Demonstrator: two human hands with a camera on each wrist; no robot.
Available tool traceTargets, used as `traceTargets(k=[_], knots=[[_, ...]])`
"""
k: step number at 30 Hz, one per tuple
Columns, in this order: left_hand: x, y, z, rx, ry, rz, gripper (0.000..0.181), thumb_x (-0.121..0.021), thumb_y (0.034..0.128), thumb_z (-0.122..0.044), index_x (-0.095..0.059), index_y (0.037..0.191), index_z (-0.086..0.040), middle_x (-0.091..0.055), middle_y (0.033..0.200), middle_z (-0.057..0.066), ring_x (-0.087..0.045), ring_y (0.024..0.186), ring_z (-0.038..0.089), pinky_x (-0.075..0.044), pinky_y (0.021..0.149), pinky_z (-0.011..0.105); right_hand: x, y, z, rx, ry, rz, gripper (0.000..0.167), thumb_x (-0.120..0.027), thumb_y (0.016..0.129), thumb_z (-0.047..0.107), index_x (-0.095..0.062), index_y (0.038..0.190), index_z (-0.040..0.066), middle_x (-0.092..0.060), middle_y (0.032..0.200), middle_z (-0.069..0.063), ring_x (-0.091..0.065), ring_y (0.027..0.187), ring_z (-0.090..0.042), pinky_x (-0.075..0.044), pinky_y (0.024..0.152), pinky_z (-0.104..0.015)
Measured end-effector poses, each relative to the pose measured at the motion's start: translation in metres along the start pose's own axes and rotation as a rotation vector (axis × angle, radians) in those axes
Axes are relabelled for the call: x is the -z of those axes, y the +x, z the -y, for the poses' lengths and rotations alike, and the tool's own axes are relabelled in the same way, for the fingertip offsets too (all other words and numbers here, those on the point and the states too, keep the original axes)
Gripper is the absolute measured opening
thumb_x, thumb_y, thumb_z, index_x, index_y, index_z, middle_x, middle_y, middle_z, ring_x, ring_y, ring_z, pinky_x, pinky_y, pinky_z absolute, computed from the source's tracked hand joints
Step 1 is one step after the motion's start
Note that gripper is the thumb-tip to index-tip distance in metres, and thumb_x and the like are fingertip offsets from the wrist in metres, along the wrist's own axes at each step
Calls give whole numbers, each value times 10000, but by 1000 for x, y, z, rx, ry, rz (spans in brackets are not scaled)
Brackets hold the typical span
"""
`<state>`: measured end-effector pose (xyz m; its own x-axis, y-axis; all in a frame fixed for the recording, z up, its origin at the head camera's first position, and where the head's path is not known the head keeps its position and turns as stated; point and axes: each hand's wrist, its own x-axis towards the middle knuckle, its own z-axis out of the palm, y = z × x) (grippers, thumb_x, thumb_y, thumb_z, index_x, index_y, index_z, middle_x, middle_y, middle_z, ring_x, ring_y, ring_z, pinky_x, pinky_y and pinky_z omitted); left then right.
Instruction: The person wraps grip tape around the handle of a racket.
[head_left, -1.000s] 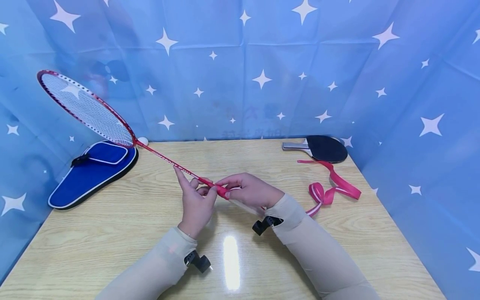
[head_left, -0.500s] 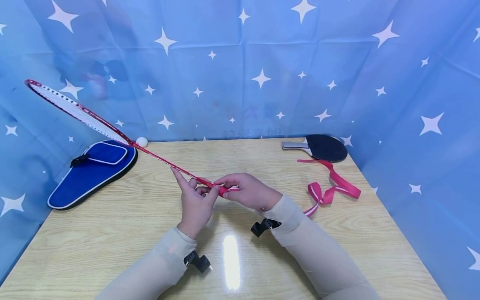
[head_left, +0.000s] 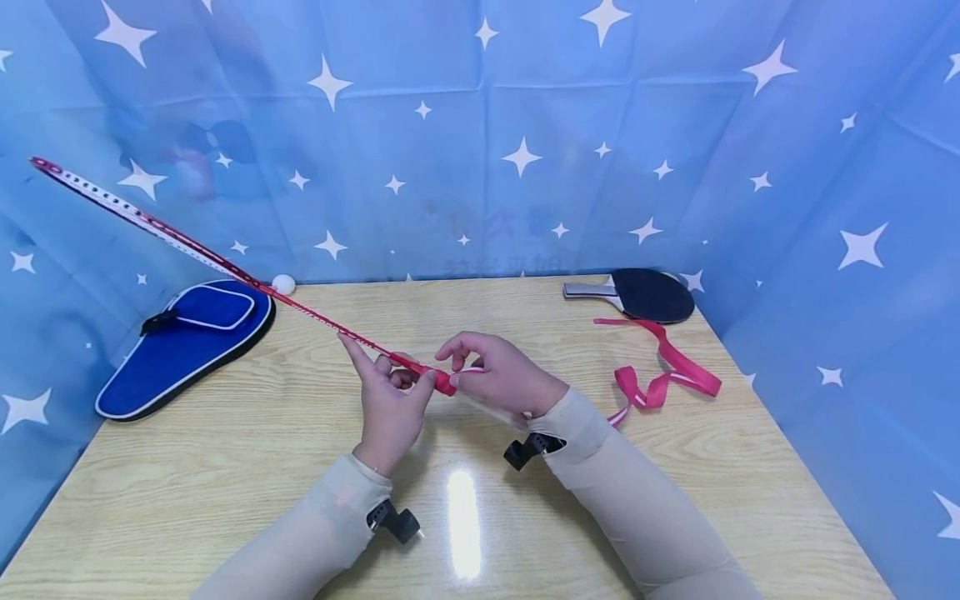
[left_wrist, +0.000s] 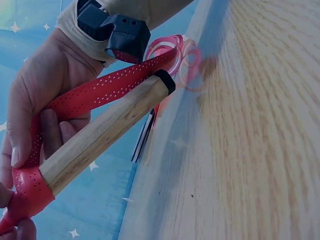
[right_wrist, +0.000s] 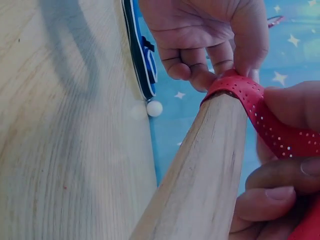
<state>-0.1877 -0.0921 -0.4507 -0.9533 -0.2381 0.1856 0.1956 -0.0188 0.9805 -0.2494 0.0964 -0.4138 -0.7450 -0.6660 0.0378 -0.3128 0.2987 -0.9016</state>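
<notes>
A red badminton racket (head_left: 322,319) slants up to the left in the head view, its head seen nearly edge-on. My left hand (head_left: 393,412) pinches it where the shaft meets the handle, with the index finger straight along the shaft. Red perforated grip tape (right_wrist: 252,107) circles the top of the bare wooden handle (left_wrist: 107,127). My right hand (head_left: 502,375) holds the tape's loose length beside the handle, thumb on it and index finger raised. From there the tape runs past the black butt end (left_wrist: 166,81), as the left wrist view shows.
The tape's tail (head_left: 686,371) curls on the wooden table (head_left: 300,442) at right. Behind it lies a black table tennis bat (head_left: 651,296). A blue bat case (head_left: 191,346) and a white ball (head_left: 283,284) are at the back left, before a starry blue curtain (head_left: 420,150).
The racket has rolled about its shaft, its head turning from face-on to nearly edge-on and dipping slightly left. My right index finger has lifted off the handle. The tape's curl has shifted a little.
</notes>
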Motion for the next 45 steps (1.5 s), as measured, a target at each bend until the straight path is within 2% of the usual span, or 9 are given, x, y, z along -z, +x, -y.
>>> traceTargets(k=[4, 7, 14, 18, 22, 26, 29, 35, 45], knots=[[0, -1, -1, -12, -12, 6, 1356, -751, 924, 30, 333, 1578, -455, -615, 1117, 197, -687, 878, 283, -572, 683, 238, 1, 0, 1, 15, 15, -18, 287, -652, 974, 9, -681, 1243, 105, -597, 923, -57, -571, 621, -168, -496, 674, -276], [-1, -1, -2, -14, -35, 16, 1355, -742, 920, 52, 326, 1582, -456, -596, 1135, 241, -685, 876, 280, -566, 672, 236, 1, 1, 0, 14, 3, -16, 259, -665, 972, 16, -668, 1217, 100, -622, 884, -48, -593, 678, -173, -507, 731, -294], [-2, -2, -2, -15, -52, 36, 1361, -730, 902, 81, 309, 1585, -471, -610, 1068, 105, -664, 885, 267, -567, 668, 236, 3, 2, -5, 21, 59, 26, 193, -659, 978, -1, -619, 1160, 49, -655, 860, -75, -576, 768, -203, -479, 766, -299], [-2, -2, -2, -8, -60, 53, 1363, -730, 891, 86, 304, 1592, -460, -596, 1080, 175, -645, 874, 262, -560, 653, 230, 5, 2, -7, 17, 84, 69, 186, -649, 990, -4, -615, 1168, 37, -661, 871, -84, -594, 783, -210, -501, 780, -301], [-2, -2, -2, -12, -54, 69, 1365, -733, 885, 83, 302, 1595, -454, -577, 1113, 240, -648, 882, 276, -592, 680, 250, 6, 1, -7, 2, 76, 92, 241, -650, 986, 4, -614, 1222, 34, -692, 966, -90, -648, 872, -221, -548, 846, -335], [-1, -2, -1, -20, -39, 90, 1367, -743, 891, 74, 307, 1595, -446, -587, 1117, 191, -664, 919, 293, -624, 746, 284, 8, 1, -5, -21, 82, 129, 392, -649, 991, 7, -584, 1375, 52, -746, 1138, -81, -705, 1025, -221, -563, 955, -382], [0, -2, -1, -20, -31, 108, 1364, -751, 897, 61, 306, 1596, -443, -593, 1137, 187, -659, 936, 298, -628, 771, 288, 9, 0, -3, -28, 82, 163, 489, -656, 1003, 13, -541, 1476, 63, -768, 1167, -93, -720, 1057, -220, -555, 993, -390], [2, -1, 0, -25, -13, 123, 1352, -748, 902, 47, 316, 1602, -409, -617, 1160, 195, -663, 920, 295, -613, 757, 267, 7, 1, -3, -13, 80, 174, 480, -686, 993, 9, -585, 1456, 79, -766, 1102, -80, -715, 1003, -229, -576, 940, -363], [1, 1, 3, 3, 16, 117, 1369, -780, 897, 7, 317, 1602, -412, -613, 1102, 125, -650, 841, 256, -589, 709, 243, 3, 2, -5, 42, -36, 157, 434, -722, 958, 18, -674, 1376, 123, -744, 987, -19, -693, 929, -185, -586, 863, -328]])
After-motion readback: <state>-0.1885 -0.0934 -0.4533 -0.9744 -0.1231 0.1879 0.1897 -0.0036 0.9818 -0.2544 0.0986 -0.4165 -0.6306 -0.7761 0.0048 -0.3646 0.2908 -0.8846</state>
